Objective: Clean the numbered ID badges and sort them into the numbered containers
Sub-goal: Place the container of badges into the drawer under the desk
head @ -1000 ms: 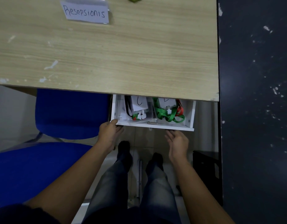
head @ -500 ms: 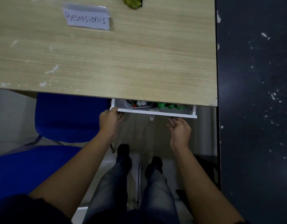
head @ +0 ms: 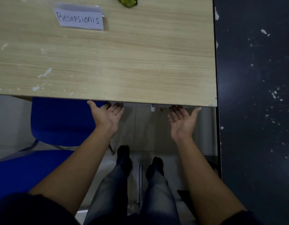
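A single wide-angle view from the person's head looks steeply down and slightly forward. The light wood-grain surface (head: 108,62) fills the upper half, and its near edge crosses mid-frame. Below it are the pale tiled floor (head: 147,132) and a blue chair (head: 59,120) at left. The left hand (head: 106,116) and right hand (head: 182,122) reach that edge, close beneath the lens.

A pale wood-grain bench (head: 124,62) with chipped white marks fills the upper part. A paper sign (head: 80,19) reading "Resepsionis" lies near its far edge. A blue chair (head: 59,120) stands at the left, partly under the bench, on a light tiled floor (head: 148,130). A dark, white-speckled surface (head: 254,95) runs along the bench's right side.
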The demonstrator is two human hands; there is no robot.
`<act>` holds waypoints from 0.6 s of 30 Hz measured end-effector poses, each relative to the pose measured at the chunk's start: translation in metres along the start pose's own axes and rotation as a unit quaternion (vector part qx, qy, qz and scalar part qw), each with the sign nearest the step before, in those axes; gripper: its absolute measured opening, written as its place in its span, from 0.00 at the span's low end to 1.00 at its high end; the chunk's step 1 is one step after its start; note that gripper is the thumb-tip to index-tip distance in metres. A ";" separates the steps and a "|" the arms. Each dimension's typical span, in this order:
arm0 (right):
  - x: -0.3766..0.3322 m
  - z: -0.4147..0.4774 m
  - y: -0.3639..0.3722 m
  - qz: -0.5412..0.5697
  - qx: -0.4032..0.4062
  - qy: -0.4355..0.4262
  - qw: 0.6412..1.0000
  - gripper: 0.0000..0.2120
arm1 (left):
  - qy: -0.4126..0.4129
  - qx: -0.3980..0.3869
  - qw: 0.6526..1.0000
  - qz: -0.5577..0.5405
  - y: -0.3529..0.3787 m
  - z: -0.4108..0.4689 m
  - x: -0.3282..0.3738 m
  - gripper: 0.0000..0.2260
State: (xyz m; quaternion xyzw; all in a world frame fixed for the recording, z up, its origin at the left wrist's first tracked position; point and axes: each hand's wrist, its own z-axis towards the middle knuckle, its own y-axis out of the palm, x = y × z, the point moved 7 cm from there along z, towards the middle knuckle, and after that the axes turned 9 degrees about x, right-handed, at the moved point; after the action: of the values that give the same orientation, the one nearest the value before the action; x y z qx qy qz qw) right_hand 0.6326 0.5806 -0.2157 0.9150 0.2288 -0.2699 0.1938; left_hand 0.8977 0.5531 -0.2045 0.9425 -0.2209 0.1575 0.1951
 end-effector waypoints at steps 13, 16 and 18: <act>-0.015 0.013 0.012 0.090 -0.022 0.040 0.995 0.46 | -0.055 -0.027 0.994 -0.092 0.012 0.011 0.000 0.41; -0.017 0.016 0.015 0.098 -0.028 0.056 0.993 0.46 | -0.057 -0.011 0.993 -0.098 0.013 0.014 0.003 0.41; -0.017 0.017 0.016 0.098 -0.038 0.066 0.992 0.46 | -0.055 -0.010 0.994 -0.091 0.012 0.014 0.005 0.41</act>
State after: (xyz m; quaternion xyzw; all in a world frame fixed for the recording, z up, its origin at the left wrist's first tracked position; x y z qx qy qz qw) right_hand 0.6210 0.5540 -0.2155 0.9407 0.1610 -0.1796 0.2387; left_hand 0.8995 0.5346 -0.2112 0.9640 -0.1462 0.0848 0.2054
